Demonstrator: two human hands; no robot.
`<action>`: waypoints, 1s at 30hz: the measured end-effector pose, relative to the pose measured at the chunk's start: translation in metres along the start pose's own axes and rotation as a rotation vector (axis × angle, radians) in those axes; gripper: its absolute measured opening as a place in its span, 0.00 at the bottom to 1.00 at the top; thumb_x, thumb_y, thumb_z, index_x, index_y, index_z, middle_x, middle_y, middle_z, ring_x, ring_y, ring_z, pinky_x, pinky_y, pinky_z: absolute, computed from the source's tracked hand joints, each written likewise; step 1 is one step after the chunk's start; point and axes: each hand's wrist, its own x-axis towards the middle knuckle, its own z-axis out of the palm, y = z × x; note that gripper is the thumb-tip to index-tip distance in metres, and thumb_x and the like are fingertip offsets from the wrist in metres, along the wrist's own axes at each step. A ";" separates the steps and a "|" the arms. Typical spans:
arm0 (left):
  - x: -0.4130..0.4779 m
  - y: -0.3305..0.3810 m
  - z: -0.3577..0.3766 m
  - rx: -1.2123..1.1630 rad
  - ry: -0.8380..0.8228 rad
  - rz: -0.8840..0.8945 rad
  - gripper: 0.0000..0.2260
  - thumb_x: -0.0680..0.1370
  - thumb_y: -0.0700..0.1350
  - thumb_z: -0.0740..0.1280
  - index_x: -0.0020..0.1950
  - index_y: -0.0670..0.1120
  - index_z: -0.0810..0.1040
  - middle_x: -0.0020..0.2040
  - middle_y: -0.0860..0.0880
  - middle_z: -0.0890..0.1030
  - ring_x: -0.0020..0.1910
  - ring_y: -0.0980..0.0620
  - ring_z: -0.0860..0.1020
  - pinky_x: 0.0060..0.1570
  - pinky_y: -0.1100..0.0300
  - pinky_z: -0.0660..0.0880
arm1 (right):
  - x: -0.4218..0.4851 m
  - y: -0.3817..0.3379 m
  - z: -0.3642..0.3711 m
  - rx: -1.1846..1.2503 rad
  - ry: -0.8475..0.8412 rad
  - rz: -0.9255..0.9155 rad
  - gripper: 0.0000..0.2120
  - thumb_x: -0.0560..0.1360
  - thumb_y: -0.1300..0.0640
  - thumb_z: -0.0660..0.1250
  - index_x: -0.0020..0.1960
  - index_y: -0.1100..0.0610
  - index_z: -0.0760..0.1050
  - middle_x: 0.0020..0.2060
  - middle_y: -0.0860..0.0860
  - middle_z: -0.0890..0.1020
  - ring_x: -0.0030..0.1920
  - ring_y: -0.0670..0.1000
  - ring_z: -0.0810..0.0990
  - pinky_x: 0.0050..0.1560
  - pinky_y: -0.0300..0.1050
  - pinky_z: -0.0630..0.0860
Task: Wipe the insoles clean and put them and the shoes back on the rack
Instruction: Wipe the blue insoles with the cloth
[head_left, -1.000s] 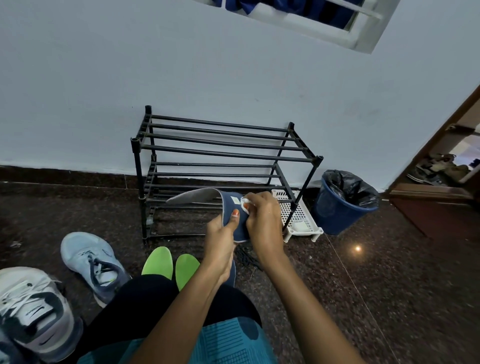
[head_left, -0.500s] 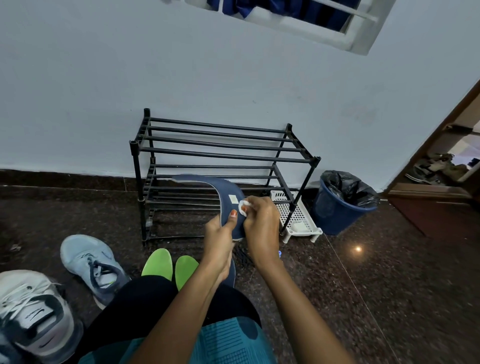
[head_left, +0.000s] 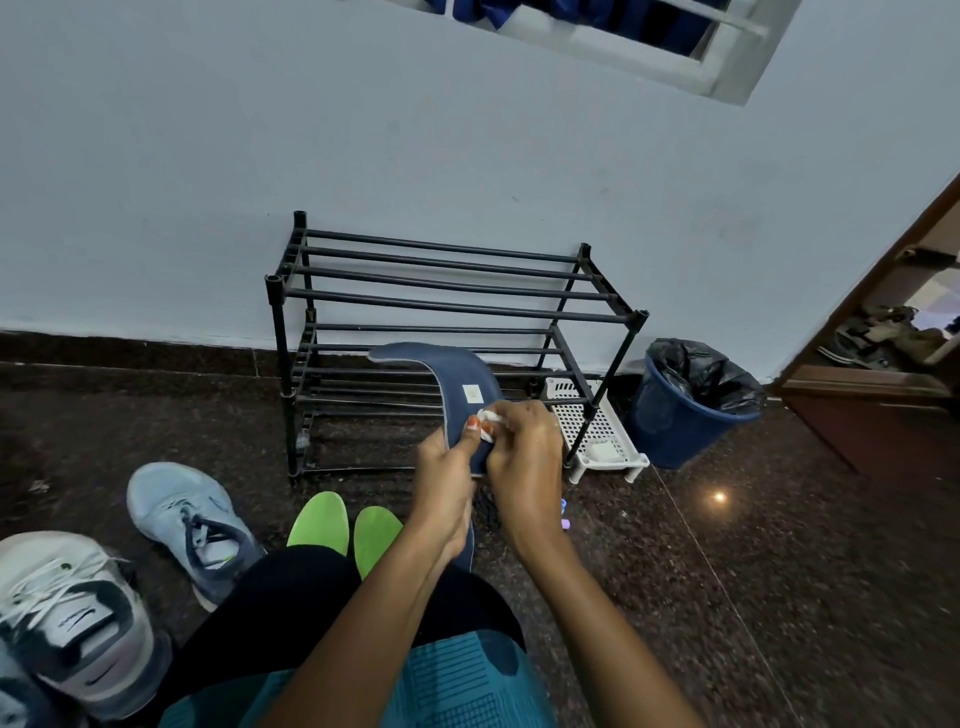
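- Gripping the blue insole (head_left: 457, 374) by its lower end, the left hand (head_left: 447, 467) holds it up before the rack (head_left: 441, 283), toe end curling leftward.
- Right hand (head_left: 524, 457) pinches a white wipe (head_left: 488, 418) against the insole, just below its label (head_left: 474, 393).
- Two green insoles (head_left: 319, 525) lie on the floor (head_left: 727, 571) by the knee; two shoes (head_left: 187, 514) sit left.

At centre, a navy insole (head_left: 457, 374) and white wipe (head_left: 488, 417); lime-green insoles (head_left: 319, 525) below; light blue shoe (head_left: 182, 514) left; white-and-grey shoe (head_left: 67, 623) lower left; black rack (head_left: 441, 291); blue bin (head_left: 675, 431), black liner (head_left: 701, 369); speckled floor (head_left: 779, 571), perhaps dark brown.
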 end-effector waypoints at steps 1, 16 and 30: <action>0.000 0.000 0.000 -0.019 -0.008 -0.005 0.09 0.80 0.37 0.58 0.49 0.44 0.78 0.46 0.45 0.81 0.44 0.50 0.79 0.44 0.59 0.75 | 0.003 -0.001 0.000 0.011 0.011 0.014 0.10 0.74 0.68 0.62 0.51 0.61 0.79 0.45 0.55 0.75 0.48 0.53 0.72 0.45 0.40 0.67; 0.004 0.025 -0.010 -0.117 -0.109 -0.173 0.06 0.77 0.39 0.62 0.48 0.41 0.78 0.38 0.46 0.82 0.33 0.54 0.81 0.33 0.63 0.78 | 0.014 0.009 -0.005 0.325 -0.019 0.018 0.12 0.71 0.73 0.64 0.49 0.62 0.80 0.43 0.49 0.77 0.44 0.39 0.76 0.48 0.34 0.73; 0.011 0.026 -0.016 -0.072 -0.113 -0.234 0.08 0.78 0.39 0.62 0.54 0.39 0.78 0.45 0.45 0.84 0.40 0.51 0.84 0.40 0.59 0.80 | -0.017 0.018 -0.009 0.103 0.004 -0.154 0.11 0.69 0.72 0.67 0.47 0.61 0.81 0.42 0.53 0.79 0.45 0.49 0.75 0.47 0.26 0.66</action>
